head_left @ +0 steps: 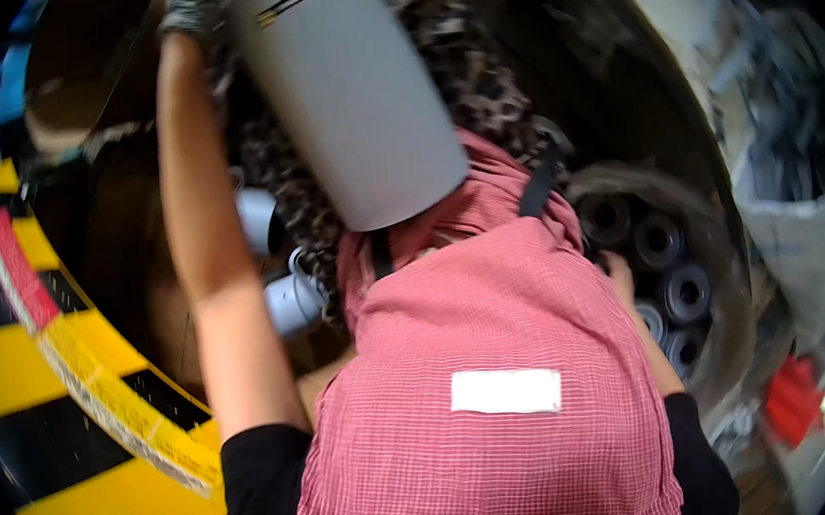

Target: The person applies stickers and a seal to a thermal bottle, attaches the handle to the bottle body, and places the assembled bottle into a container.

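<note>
A large smooth grey cylinder [345, 94], with a narrow dark slot near its far end, leans against my lap over a pink checked apron [480, 321]. My left arm stretches away along its left side. At the top edge, my left hand [190, 7], in a patterned glove or cuff, is beside the cylinder's far end; its fingers are blurred and partly cut off. On the right, my right hand [617, 274] reaches down beside the apron to a round bin [726, 325] of grey ring-shaped parts [686, 293]. Most of that hand is hidden, so its grip does not show.
Light grey plastic pieces [294, 303] lie to the left of my lap. Farther left is a black-and-yellow striped surface [105, 491] with a curved red and yellow strip. A pale sack [804, 247] and a red item [793, 401] are at the far right.
</note>
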A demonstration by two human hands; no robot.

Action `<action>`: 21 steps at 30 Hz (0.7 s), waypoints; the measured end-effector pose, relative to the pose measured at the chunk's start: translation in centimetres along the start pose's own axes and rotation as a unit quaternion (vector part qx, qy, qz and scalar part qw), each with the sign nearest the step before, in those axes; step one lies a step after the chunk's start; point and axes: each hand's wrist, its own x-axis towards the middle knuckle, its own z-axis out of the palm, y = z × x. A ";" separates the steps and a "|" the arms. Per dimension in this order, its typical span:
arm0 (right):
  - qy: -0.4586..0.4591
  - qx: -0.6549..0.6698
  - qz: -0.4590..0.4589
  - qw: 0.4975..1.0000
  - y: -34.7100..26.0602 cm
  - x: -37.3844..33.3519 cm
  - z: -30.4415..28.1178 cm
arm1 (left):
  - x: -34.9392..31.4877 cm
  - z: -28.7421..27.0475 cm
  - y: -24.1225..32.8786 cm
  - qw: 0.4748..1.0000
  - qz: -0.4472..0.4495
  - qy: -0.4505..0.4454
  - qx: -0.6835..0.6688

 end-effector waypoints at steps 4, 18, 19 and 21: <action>-0.125 -0.043 0.078 0.988 7.1 -5.4 9.8 | 3.0 0.8 2.0 0.906 0.169 -0.230 0.312; -0.059 -0.022 0.048 0.997 3.6 -7.9 1.4 | -2.1 -11.9 9.1 0.927 0.228 -0.061 0.291; -0.059 0.045 0.067 0.995 4.2 -8.1 1.5 | -4.1 -12.6 6.9 0.974 0.139 0.014 0.177; -0.071 0.088 0.024 0.993 4.8 -8.7 0.9 | -6.5 -3.4 12.3 0.913 -0.007 -0.059 -0.404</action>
